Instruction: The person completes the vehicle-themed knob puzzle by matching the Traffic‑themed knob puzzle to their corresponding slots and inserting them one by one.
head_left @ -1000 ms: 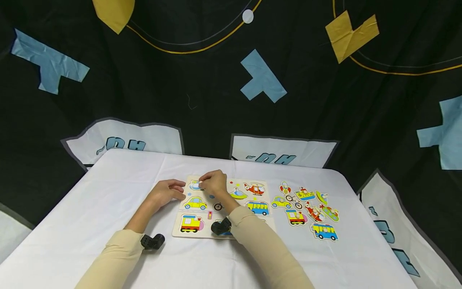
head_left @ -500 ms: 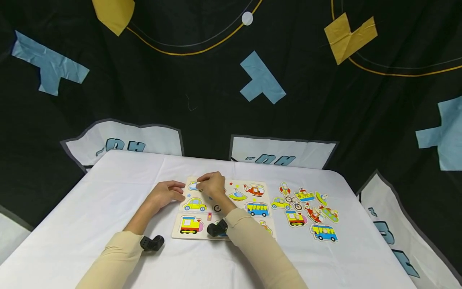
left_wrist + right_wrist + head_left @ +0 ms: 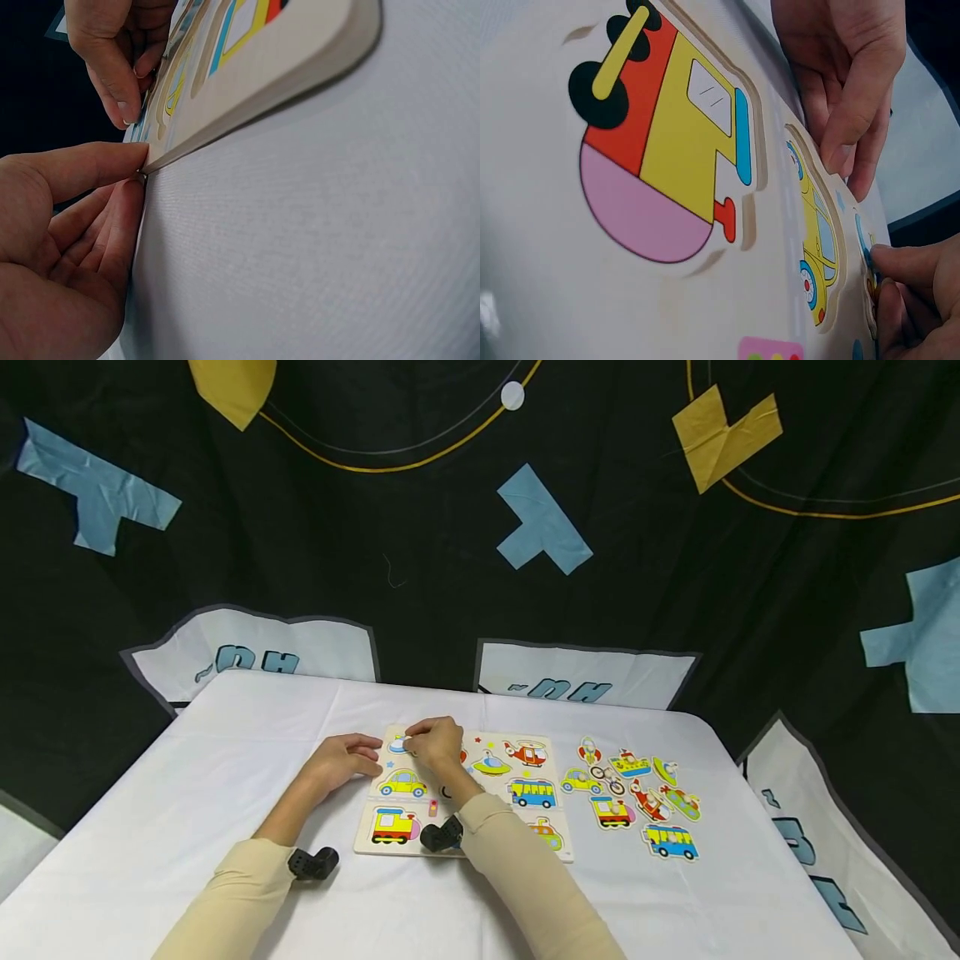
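In the head view my right hand (image 3: 438, 745) is over the upper left of a wooden peg puzzle board (image 3: 363, 842). Its thumb and fingertips pinch a small blue-and-white puzzle piece (image 3: 397, 744), mostly hidden by the fingers, at the upper left picture. The right wrist view shows that pinch close over the board, beyond the yellow car recess (image 3: 821, 240). My left hand (image 3: 337, 764) rests at the board's left edge, thumb and finger touching the rim with relaxed fingers. A train picture (image 3: 675, 127) fills the near left recess.
Right of the board lie several loose pieces on the white tablecloth (image 3: 750, 893), among them a bus (image 3: 671, 842), a train (image 3: 612, 812), a helicopter (image 3: 650, 800), a bicycle (image 3: 607, 779) and a rocket (image 3: 589, 750). A black curtain (image 3: 420, 560) hangs behind the table.
My right hand has shifted slightly left over the upper left picture, still pinching the puzzle piece. The left hand stays at the board's edge.
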The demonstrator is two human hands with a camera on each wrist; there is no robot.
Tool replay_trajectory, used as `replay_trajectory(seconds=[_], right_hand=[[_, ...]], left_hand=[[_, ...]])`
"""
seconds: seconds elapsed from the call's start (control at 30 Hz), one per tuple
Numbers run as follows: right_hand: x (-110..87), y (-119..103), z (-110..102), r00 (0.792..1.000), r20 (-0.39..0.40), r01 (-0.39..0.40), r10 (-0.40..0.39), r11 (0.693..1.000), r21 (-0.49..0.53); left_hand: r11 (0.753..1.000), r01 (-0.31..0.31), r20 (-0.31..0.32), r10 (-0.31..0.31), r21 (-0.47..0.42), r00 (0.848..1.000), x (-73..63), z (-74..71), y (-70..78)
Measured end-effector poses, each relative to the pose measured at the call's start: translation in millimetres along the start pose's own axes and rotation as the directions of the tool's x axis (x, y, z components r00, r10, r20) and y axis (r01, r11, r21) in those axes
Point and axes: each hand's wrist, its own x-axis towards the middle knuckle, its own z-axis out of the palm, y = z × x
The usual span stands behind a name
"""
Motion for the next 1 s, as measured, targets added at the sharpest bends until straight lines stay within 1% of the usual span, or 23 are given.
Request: replay_trajectory(seconds=[0.27,0.4,0.5,0.63,0.8,1.0], right_hand=[[-3.5,1.6,-0.7,1.000,0.015,0.007,-0.007,1.000,-0.023],[-3.6,3.1,-1.4,1.000,0.012,0.014,-0.013,1.000,-0.017],[-2.8,3.9,-2.2,1.000,0.008,0.017,-0.017,1.000,0.001],[-2.0,5.1,-5.2,1.000,-0.002,0.005,-0.005,1.000,0.015],[-2.2,6.7,-16.1,1.000,0.001,0.016,-0.016,0.999,0.029],[-2.9,9.5,-37.1,0.999,0.028,0.020,-0.021,0.999,0.040]], left_hand=[[1.000,0.006,0.005,-0.006,0.007,1.000,0.8,0.5,-0.9],[1.000,0.014,0.006,-0.014,0.003,1.000,2.3,0.9,-1.1],[1.000,0.008,0.005,-0.008,0.007,1.000,3.3,0.9,-1.5],[1.000,0.009,0.007,-0.010,0.011,1.000,4.1,1.1,-1.4],[1.000,0.024,0.005,-0.024,0.009,1.000,4.3,1.4,-0.1],[0.999,0.040,0.007,-0.040,0.013,0.999,4.7,0.7,-1.0]])
